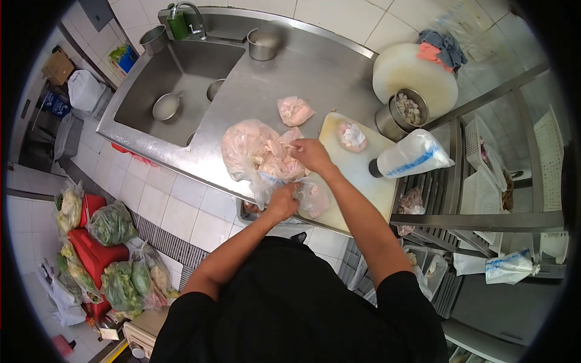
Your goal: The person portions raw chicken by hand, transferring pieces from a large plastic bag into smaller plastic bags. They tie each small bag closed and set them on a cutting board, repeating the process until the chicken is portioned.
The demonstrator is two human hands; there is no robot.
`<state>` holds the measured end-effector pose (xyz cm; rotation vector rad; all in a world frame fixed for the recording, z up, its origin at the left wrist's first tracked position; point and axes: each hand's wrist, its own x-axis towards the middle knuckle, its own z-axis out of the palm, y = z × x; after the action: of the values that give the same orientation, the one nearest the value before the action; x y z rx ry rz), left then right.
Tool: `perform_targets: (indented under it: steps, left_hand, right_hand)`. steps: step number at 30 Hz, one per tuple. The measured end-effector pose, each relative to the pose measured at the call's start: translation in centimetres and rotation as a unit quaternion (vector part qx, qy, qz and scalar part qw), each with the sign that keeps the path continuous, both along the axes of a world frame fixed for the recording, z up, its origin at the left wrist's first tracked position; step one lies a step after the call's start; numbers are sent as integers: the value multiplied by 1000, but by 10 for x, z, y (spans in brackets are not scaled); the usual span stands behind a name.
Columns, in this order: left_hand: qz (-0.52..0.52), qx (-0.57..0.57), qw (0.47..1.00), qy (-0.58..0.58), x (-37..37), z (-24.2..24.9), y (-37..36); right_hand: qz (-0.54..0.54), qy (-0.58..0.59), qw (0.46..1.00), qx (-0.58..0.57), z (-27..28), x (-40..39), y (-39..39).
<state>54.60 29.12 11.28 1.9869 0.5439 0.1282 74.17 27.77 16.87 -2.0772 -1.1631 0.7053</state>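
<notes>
Head view: your hands work a bag of raw meat at the counter's edge.
Your left hand [283,201] pinches the bag [251,151]; your right hand [310,154] grips meat [279,166] beside the board [363,175].

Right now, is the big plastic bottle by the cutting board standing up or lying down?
Lying down. The plastic bottle rests on its side, its dark cap pointing toward the cutting board.

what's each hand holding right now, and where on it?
Left hand grips the lower edge of the plastic bag of raw meat. Right hand pinches the bag at its top opening.
</notes>
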Motion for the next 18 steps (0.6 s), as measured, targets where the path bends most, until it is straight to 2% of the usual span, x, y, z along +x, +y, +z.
perform_targets:
  steps: [2, 3, 6, 10, 11, 12, 13, 14, 16, 17, 18]
  left_hand:
    - [1, 6, 1000, -13, -1, -7, -4]
    - [1, 11, 1000, -27, -2, -10, -7]
    - [-1, -17, 1000, 6, -5, -3, -11]
    - [0, -6, 1000, -27, -10, 2, -9]
    - [9, -16, 1000, -15, -9, 5, -7]
    - [17, -26, 999, -5, -7, 9, -5]
    - [16, -30, 999, -7, -5, 10, -4]
    - [20, -46, 999, 2, -2, 12, -3]
    - [19, -60, 998, 10, 5, 19, 5]
    - [19, -134, 991, 24, 9, 23, 8]
    - [17, -206, 978, 38, 13, 26, 10]
  right_hand:
    - [45, -106, 992, -53, 3, -21, 17]
    - [32, -139, 987, -80, 3, -34, 27]
    - [46, -186, 979, -71, -30, -45, 41]
    - [15, -147, 988, -52, -32, -28, 35]
    - [-10, 17, 999, -25, -24, -19, 27]
    - [-36, 180, 983, 1, -15, -10, 18]
    - [-6, 258, 965, 34, -4, -3, 5]
    - [-8, 256, 966, 32, 7, 2, -10]
    - [88, 354, 931, -26, 31, 4, -40]
    - [81, 353, 932, -24, 29, 6, -54]
    - [131, 325, 934, -69, 24, 8, -67]
